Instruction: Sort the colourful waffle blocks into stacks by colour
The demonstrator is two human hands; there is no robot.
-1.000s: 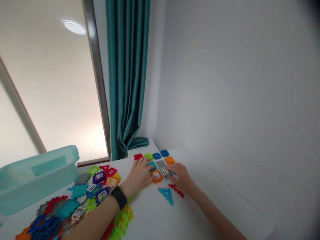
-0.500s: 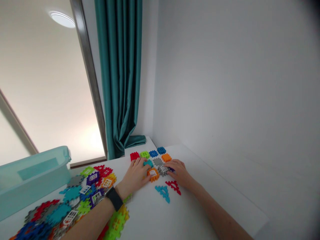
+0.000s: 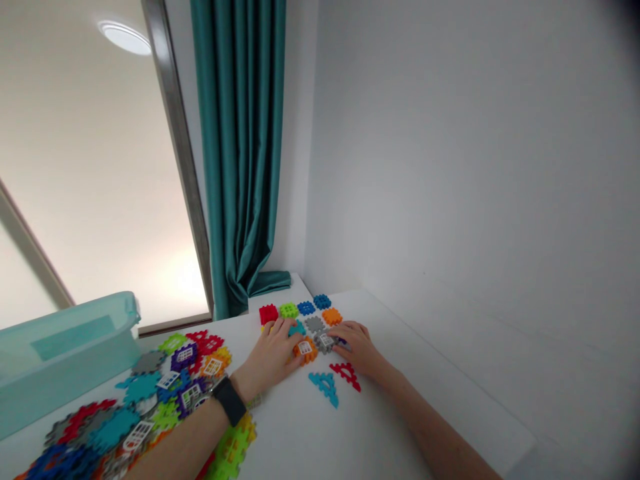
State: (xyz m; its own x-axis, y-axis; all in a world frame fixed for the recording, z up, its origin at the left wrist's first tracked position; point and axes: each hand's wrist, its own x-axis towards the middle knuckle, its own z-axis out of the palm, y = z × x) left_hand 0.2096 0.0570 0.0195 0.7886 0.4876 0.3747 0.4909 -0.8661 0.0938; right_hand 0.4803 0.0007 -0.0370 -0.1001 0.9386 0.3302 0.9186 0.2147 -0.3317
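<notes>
My left hand point(image 3: 274, 350) lies palm down at the left of a group of toothed plastic building tiles, fingers spread, its thumb near an orange tile with a white window point(image 3: 305, 348). Part of a teal tile point(image 3: 299, 327) shows past its fingertips. From the right, my right hand point(image 3: 361, 348) curls its fingers round a purple tile point(image 3: 342, 342), mostly hidden, beside a grey tile with a white window point(image 3: 325, 343). Behind them lie a plain grey tile point(image 3: 315, 325) and an orange tile point(image 3: 332, 317). Nearer me are a blue triangle point(image 3: 326, 387) and a red triangle point(image 3: 347, 375).
A mixed heap of tiles point(image 3: 143, 388) covers the table's left side, partly under my left forearm. Behind it stands a pale teal bin point(image 3: 65, 360). Red point(image 3: 269, 314), green point(image 3: 289, 310) and blue point(image 3: 307, 308) tiles line the far edge. A wall point(image 3: 450, 200) borders the right.
Both hands stay almost in place around the tiles. The whole view shifts very slightly; no tile has clearly moved.
</notes>
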